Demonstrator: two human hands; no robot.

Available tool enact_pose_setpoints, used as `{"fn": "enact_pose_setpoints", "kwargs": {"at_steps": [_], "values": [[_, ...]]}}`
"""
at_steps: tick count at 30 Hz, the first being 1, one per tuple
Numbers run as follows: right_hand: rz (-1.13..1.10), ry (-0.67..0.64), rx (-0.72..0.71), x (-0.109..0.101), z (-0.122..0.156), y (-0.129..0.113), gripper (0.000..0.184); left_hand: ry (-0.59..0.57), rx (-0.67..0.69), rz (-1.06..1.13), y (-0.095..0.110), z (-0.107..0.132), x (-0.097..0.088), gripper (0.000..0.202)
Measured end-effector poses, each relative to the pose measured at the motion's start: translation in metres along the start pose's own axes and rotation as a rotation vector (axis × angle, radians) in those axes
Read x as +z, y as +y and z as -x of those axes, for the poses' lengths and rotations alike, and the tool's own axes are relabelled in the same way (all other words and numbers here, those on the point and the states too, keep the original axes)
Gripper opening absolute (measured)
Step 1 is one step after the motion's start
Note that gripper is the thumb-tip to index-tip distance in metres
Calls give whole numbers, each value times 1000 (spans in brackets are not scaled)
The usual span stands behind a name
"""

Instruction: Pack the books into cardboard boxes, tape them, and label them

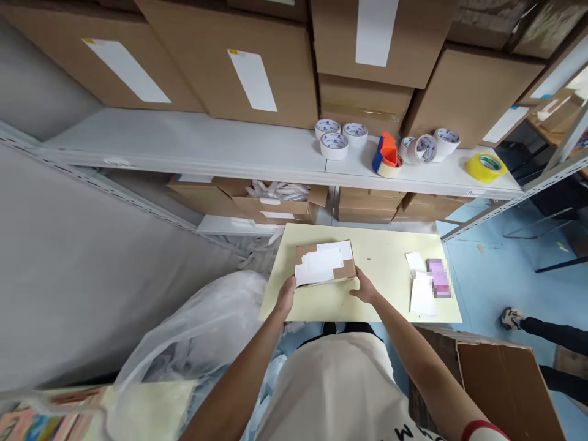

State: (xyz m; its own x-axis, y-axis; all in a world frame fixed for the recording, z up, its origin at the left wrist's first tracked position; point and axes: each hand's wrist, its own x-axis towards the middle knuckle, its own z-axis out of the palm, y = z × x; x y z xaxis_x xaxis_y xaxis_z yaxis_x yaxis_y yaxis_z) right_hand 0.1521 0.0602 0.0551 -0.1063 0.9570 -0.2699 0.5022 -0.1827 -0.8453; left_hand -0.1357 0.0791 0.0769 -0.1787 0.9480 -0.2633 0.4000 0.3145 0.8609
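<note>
A small flat cardboard box (324, 262) with several white labels on its top lies on a pale yellow table (376, 245). My left hand (285, 295) grips the box's near left corner, fingers closed on the edge. My right hand (366, 288) holds the near right corner. Both hands sit at the table's near side.
White paper slips (422, 293) and a pink item (438, 277) lie on the table's right. Tape rolls (334, 144), an orange tape dispenser (387, 155) and a yellow roll (486, 166) sit on a white shelf under large cartons. A clear plastic bag (202, 343) is at left, an open carton (500, 380) at right, another person's foot (512, 318) beyond.
</note>
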Motion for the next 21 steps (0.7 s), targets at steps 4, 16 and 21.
{"fn": "enact_pose_setpoints", "kwargs": {"at_steps": [4, 16, 21], "values": [[-92, 122, 0, 5, 12, -12, 85, -98, 91, 160, 12, 5, -1, 62], [20, 446, 170, -12, 57, -31, 49, -119, 214, -217, 38, 10, 15, 29], [39, 469, 215, -10, 41, -24, 53, -94, 216, -269, 38, 4, 32, 26]]}}
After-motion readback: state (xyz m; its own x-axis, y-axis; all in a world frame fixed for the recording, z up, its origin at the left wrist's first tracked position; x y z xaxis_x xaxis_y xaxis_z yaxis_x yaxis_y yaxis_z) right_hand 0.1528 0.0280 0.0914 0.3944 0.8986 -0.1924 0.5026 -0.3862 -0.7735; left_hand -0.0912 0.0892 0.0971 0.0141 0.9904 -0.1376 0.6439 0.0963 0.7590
